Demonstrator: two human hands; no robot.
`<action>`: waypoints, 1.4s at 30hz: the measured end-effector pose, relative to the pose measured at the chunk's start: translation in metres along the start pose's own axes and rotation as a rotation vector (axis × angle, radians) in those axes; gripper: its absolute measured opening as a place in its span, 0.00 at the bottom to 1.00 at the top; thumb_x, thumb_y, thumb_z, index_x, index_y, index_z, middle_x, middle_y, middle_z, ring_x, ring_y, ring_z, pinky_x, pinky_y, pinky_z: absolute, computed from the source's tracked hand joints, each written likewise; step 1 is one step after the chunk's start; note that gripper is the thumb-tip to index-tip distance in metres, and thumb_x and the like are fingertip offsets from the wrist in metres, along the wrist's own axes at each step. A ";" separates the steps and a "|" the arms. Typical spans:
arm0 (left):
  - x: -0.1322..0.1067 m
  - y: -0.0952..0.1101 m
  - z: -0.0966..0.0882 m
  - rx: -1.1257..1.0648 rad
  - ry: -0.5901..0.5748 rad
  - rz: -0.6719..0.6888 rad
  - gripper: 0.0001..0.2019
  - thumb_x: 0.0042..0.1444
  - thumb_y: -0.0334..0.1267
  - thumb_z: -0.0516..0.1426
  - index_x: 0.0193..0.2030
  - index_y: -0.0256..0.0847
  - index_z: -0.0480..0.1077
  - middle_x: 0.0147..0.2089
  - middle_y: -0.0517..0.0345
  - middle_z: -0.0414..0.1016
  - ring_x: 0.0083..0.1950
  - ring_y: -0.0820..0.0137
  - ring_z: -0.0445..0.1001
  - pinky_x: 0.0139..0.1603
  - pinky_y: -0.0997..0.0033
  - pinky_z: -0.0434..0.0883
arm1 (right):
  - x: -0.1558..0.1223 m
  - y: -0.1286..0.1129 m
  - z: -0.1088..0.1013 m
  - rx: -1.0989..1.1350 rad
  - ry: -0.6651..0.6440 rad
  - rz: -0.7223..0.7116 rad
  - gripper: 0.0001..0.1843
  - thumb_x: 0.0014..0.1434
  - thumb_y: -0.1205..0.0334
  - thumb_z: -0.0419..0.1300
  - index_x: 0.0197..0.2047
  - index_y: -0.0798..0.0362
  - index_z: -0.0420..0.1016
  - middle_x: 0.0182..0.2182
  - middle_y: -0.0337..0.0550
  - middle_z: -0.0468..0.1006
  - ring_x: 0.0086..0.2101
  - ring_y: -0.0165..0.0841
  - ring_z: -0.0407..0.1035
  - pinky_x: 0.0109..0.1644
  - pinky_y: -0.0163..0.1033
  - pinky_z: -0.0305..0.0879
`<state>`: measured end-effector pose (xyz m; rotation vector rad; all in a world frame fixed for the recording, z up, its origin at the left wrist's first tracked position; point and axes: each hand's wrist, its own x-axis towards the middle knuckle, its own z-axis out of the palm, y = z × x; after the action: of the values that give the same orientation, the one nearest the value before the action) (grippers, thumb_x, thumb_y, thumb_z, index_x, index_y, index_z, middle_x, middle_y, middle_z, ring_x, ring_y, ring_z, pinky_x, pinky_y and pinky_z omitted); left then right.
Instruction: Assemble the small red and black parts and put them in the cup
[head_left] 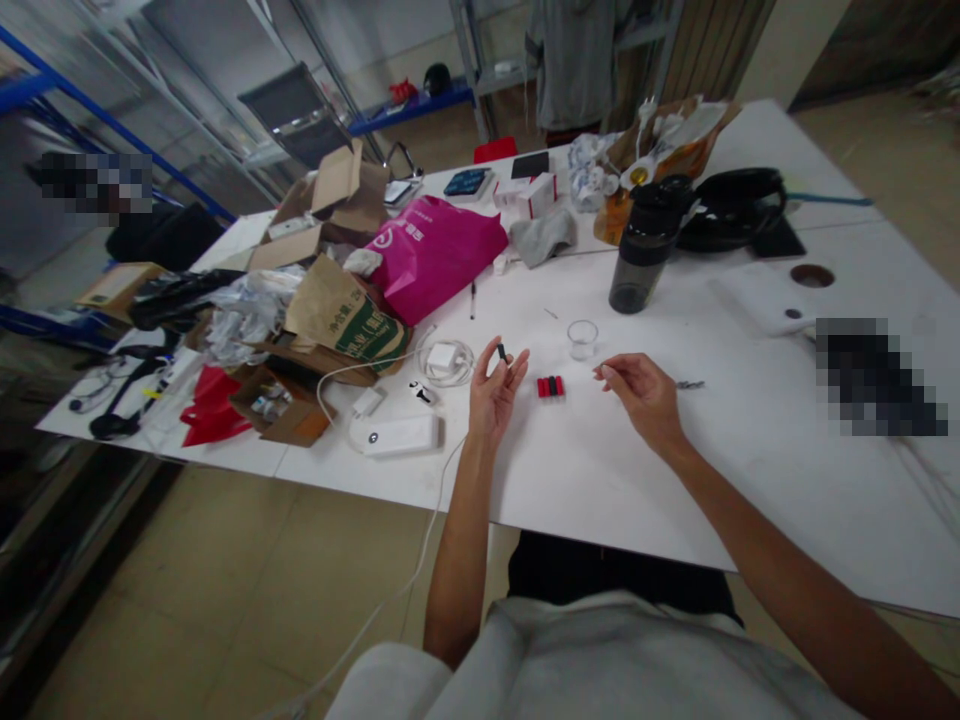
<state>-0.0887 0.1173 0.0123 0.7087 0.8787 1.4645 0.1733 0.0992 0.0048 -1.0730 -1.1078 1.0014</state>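
Note:
My left hand (491, 395) is raised over the table, thumb and index finger pinching a small black cylinder-shaped piece (502, 352). To its right lies a short row of red and black caps or tubes (550, 386) with clear ends. Beyond that row stands a small clear glass cup (583, 340). My right hand (641, 395) is just right of the cup, its thumb and fingertips pressed together; whatever they hold is too small to name. Several thin dark metal pieces (691, 384) lie on the table beside the right hand.
White table (600, 480). On the left are a power bank (401, 436), a coiled white cable with charger (442, 358), and open cardboard boxes. A pink bag (439, 255) lies farther back. A dark bottle (643, 250) stands behind the cup. A person (574, 65) stands across the table.

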 end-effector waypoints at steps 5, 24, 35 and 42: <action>0.002 -0.005 0.000 -0.004 0.010 0.017 0.29 0.65 0.45 0.79 0.69 0.47 0.78 0.52 0.53 0.89 0.72 0.51 0.87 0.80 0.48 0.77 | 0.011 -0.002 -0.013 -0.031 0.091 -0.065 0.23 0.63 0.38 0.82 0.46 0.46 0.87 0.41 0.44 0.88 0.42 0.41 0.85 0.44 0.47 0.87; 0.011 -0.015 -0.013 0.167 0.070 0.079 0.31 0.63 0.52 0.77 0.69 0.45 0.81 0.62 0.45 0.90 0.48 0.72 0.86 0.56 0.69 0.78 | 0.050 -0.007 -0.107 -0.211 0.293 -0.261 0.15 0.64 0.48 0.82 0.48 0.47 0.92 0.46 0.48 0.91 0.44 0.44 0.87 0.49 0.51 0.89; 0.006 -0.011 -0.005 0.134 0.018 0.065 0.38 0.60 0.48 0.80 0.75 0.49 0.77 0.61 0.48 0.88 0.59 0.64 0.89 0.68 0.61 0.78 | 0.038 0.003 -0.115 -0.327 0.229 -0.308 0.15 0.69 0.45 0.77 0.52 0.44 0.92 0.50 0.49 0.90 0.47 0.43 0.86 0.54 0.52 0.87; 0.004 -0.010 0.002 0.081 0.017 0.064 0.37 0.53 0.44 0.83 0.70 0.49 0.82 0.55 0.53 0.87 0.56 0.62 0.90 0.68 0.57 0.79 | 0.035 0.000 -0.115 -0.484 0.111 -0.420 0.10 0.74 0.48 0.74 0.51 0.44 0.90 0.48 0.48 0.89 0.44 0.44 0.83 0.48 0.55 0.85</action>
<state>-0.0818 0.1211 0.0051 0.7919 0.9396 1.5004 0.2920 0.1160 -0.0021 -1.1891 -1.4484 0.3417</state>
